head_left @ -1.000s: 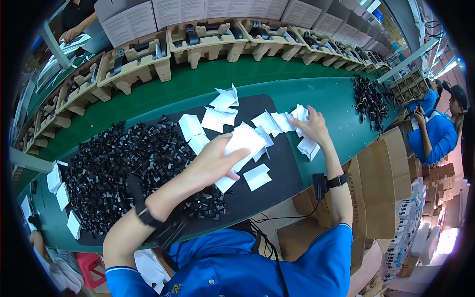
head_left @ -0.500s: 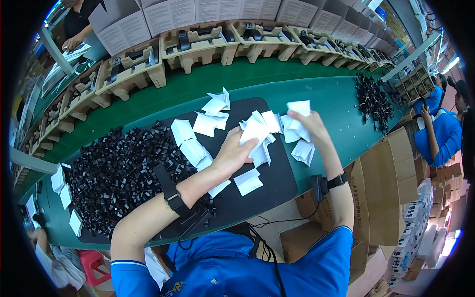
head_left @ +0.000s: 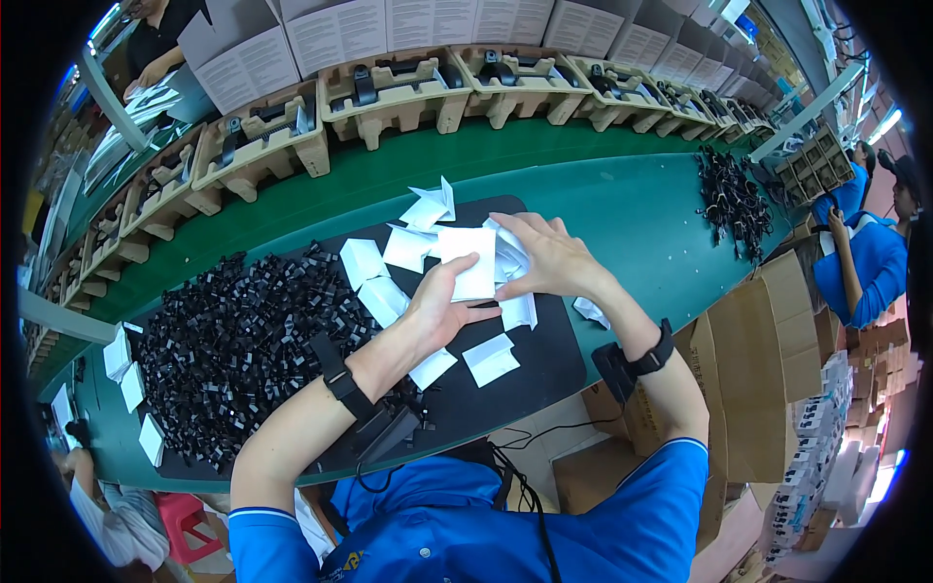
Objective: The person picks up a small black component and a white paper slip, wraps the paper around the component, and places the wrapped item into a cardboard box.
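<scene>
Closest to me is my blue shirt [head_left: 428,530], with a black strap [head_left: 340,382] around my left wrist and another band [head_left: 665,352] around my right. My left hand [head_left: 442,303] is clamped on a stack of white papers [head_left: 471,257], thumb on top and fingers reaching underneath. My right hand [head_left: 552,257] is closed on some folded sheets [head_left: 509,255] just beside the stack, its thumb at the lower edge and its fingers at the upper. I hold both bunches above a black mat [head_left: 549,340], where more folded papers [head_left: 491,360] lie scattered. A big heap of small black parts [head_left: 258,340] covers the mat to my left. The mat lies on a green table [head_left: 637,209]; a tangle of black cables [head_left: 731,204] sits at its far right, and an open cardboard box [head_left: 758,379] stands beside the table on my right. Beyond the table runs a curved row of tan trays [head_left: 403,105] holding black items, backed by pale boxes [head_left: 340,37]. Off to the right, a co-worker [head_left: 868,267] wears blue.
</scene>
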`<action>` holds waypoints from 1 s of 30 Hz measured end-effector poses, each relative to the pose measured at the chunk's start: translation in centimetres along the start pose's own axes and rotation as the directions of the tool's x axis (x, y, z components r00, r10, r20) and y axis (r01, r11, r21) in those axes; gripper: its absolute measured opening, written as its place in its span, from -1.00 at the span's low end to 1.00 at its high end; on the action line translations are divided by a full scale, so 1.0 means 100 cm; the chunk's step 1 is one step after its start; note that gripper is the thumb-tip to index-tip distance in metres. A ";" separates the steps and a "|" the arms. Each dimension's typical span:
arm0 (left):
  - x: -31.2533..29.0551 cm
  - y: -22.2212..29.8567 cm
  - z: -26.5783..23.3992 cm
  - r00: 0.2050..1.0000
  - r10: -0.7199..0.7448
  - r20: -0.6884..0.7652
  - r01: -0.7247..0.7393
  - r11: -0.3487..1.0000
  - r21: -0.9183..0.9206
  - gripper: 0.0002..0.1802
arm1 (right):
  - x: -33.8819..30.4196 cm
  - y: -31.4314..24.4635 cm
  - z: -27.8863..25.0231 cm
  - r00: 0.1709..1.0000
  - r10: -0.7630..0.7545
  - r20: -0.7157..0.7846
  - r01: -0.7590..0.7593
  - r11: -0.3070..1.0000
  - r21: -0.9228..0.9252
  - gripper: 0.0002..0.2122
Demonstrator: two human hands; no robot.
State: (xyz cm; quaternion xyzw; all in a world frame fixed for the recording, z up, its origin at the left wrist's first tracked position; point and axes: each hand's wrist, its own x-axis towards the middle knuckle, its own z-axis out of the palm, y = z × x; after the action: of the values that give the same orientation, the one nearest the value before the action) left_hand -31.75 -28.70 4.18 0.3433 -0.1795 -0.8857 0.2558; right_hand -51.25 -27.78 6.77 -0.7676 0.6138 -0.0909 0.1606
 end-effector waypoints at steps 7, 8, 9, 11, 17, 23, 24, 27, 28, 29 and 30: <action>-0.012 0.006 0.006 0.998 0.009 -0.059 -0.002 0.993 0.116 -0.44 | 0.022 -0.015 -0.007 0.951 0.191 0.243 -0.149 0.972 -0.181 -0.20; -0.017 0.007 0.008 0.996 0.035 -0.078 -0.021 0.985 0.173 -0.44 | 0.022 -0.020 -0.003 0.951 0.193 0.242 -0.151 0.971 -0.183 -0.20; -0.022 0.009 0.010 0.996 0.036 -0.077 -0.022 0.985 0.172 -0.44 | 0.022 -0.027 0.005 0.967 0.188 0.174 -0.148 0.964 -0.223 -0.26; -0.035 0.015 0.013 0.989 0.088 -0.123 -0.064 0.980 0.188 -0.44 | 0.020 -0.037 0.019 0.985 0.168 0.035 -0.150 0.942 -0.301 -0.39; -0.115 0.051 0.004 0.974 0.224 0.017 -0.224 0.971 0.086 -0.46 | 0.028 -0.004 0.012 0.999 0.039 0.002 -0.039 0.999 -0.030 -0.60; -0.192 0.064 -0.039 0.904 0.423 -0.051 -0.422 0.906 0.044 -0.49 | 0.037 0.053 0.010 0.987 -0.028 -0.161 0.112 0.832 0.544 -0.70; -0.202 0.063 -0.048 0.887 0.455 -0.085 -0.453 0.891 0.036 -0.50 | 0.034 0.056 0.001 0.986 -0.019 -0.167 0.108 0.833 0.543 -0.70; -0.219 0.062 -0.067 0.873 0.472 -0.126 -0.478 0.878 -0.026 -0.49 | 0.007 0.062 -0.036 0.924 0.382 0.005 -0.204 0.482 0.852 -0.67; -0.223 0.062 -0.068 0.887 0.451 -0.099 -0.454 0.891 -0.013 -0.49 | -0.008 0.063 -0.049 0.904 0.423 -0.058 -0.074 0.288 0.955 -0.65; -0.226 0.062 -0.067 0.864 0.488 -0.123 -0.491 0.871 0.010 -0.49 | -0.027 0.065 -0.062 0.869 0.479 -0.121 0.087 0.093 0.992 -0.62; -0.227 0.062 -0.065 0.847 0.514 -0.136 -0.515 0.857 0.035 -0.49 | -0.047 0.073 -0.073 0.836 0.532 -0.139 0.106 0.093 0.990 -0.62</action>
State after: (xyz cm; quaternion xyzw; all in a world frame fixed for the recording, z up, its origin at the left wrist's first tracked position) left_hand -10.80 -21.53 14.35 0.3440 -0.2451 -0.7586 0.4960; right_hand -61.42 -25.61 11.21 -0.3148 0.5249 -0.6281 0.4805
